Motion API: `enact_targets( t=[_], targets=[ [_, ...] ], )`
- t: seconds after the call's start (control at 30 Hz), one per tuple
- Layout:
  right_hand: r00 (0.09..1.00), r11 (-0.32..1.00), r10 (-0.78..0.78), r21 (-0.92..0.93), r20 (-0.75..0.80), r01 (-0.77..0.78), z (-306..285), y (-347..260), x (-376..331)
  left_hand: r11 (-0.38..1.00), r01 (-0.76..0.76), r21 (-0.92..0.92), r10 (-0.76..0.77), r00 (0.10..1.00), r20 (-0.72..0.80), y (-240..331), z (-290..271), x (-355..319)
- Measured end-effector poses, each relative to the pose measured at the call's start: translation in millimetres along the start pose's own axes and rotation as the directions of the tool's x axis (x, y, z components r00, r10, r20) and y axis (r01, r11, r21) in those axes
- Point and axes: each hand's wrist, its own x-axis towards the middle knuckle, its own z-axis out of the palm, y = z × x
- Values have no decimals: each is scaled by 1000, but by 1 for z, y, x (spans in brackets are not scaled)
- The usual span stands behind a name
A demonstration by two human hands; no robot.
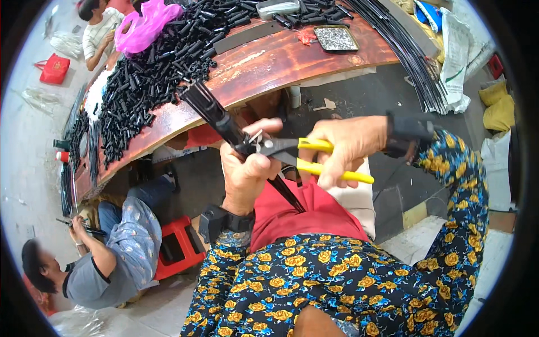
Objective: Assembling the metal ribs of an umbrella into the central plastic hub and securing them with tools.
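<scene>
My left hand (242, 178) is closed round a bundle of thin black ribs that looks like a folded umbrella frame (218, 117). Its bunched end points up and left toward the table; a thin dark length runs down below the hand over my red apron (292, 210). In my right hand (352, 143) is a pair of pliers (283, 150) with yellow handles, held partly spread. The dark jaws reach the frame beside my left thumb, where a small shiny metal piece shows. Whether the jaws grip that piece is too small to tell.
Across the reddish wooden table (241, 73) lie piled short black tubes (168, 50), long black rods (404, 50), a tray of small metal bits (336, 39) and a pink bag (143, 28). One co-worker (95, 264) sits at left by a red stool (178, 247); another (101, 33) is beyond.
</scene>
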Motion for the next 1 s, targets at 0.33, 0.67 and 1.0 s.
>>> enact_targets(
  t=[0.33,0.67,1.0],
  targets=[
    [667,187,-677,-949,-312,-254,23,3,-7,991,16,135,-13,1000,-23,1,0,0],
    [818,677,-433,-736,-379,17,6,11,4,989,148,-15,-149,979,-137,3,14,10],
    [602,26,-736,-902,-309,-430,10,1,-14,963,247,109,-209,937,-279,5,26,16]
  ],
)
